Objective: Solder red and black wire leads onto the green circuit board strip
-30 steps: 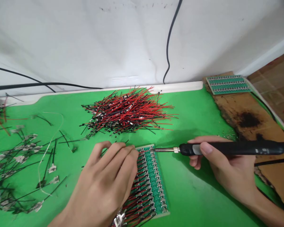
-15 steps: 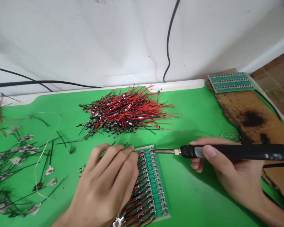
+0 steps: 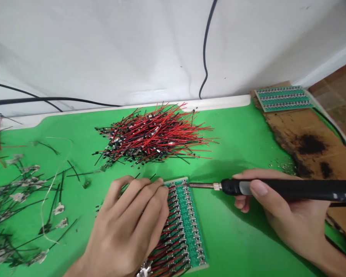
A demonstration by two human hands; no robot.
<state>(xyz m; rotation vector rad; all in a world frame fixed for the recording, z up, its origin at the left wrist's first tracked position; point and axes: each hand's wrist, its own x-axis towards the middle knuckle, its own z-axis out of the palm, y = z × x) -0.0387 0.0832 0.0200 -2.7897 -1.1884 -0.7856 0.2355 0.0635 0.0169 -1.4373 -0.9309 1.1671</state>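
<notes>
Basically, the right hand [image 3: 285, 217] is clenched round a black soldering iron [image 3: 291, 188], its metal tip at the top corner of a green circuit board [image 3: 188, 227]. The board lies flat on a green mat [image 3: 236, 238], with rows of silver terminals and red-black wires [image 3: 167, 250] fanning off its left edge. The left hand [image 3: 127, 219] is curled over the board's top end; can't tell if it's pinching anything. A loose wire pile [image 3: 152, 136] sits beyond.

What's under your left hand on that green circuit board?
The left hand covers the board's left edge, so that part is hidden. Beside it, the green circuit board shows rows of red and black wires with metal terminals; where they run beneath the hand cannot be seen.
</notes>
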